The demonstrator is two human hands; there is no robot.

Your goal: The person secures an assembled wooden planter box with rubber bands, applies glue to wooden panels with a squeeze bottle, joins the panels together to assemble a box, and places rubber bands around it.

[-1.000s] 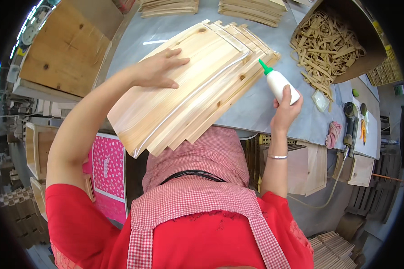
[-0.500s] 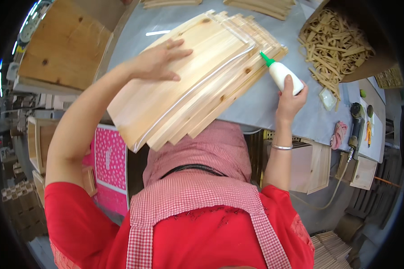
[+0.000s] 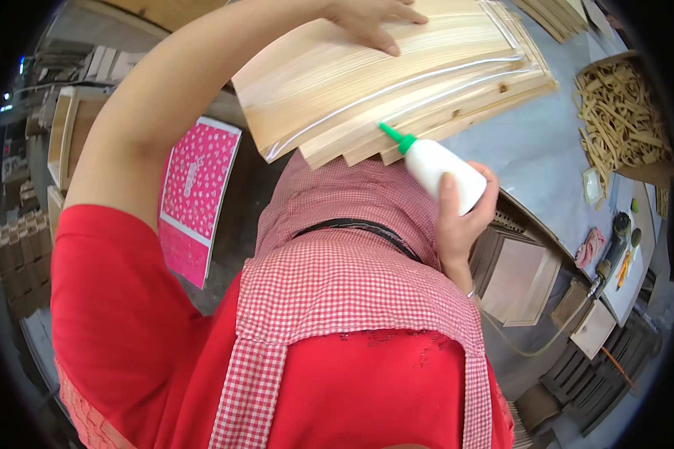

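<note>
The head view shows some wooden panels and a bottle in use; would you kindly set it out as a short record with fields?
Left hand: spread on the top pale wooden panel
Right hand: grips a white plastic squeeze bottle
Green tapered nozzle: over the stack's stepped near edge; contact unclear
Top panel's near edge: glossy white line alongside
Grey-blue tabletop, right: heaped flat tan strips, crumpled pink cloth

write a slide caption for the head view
Left hand rests on stacked wooden boards; right hand holds a white, green-tipped bottle.
</note>
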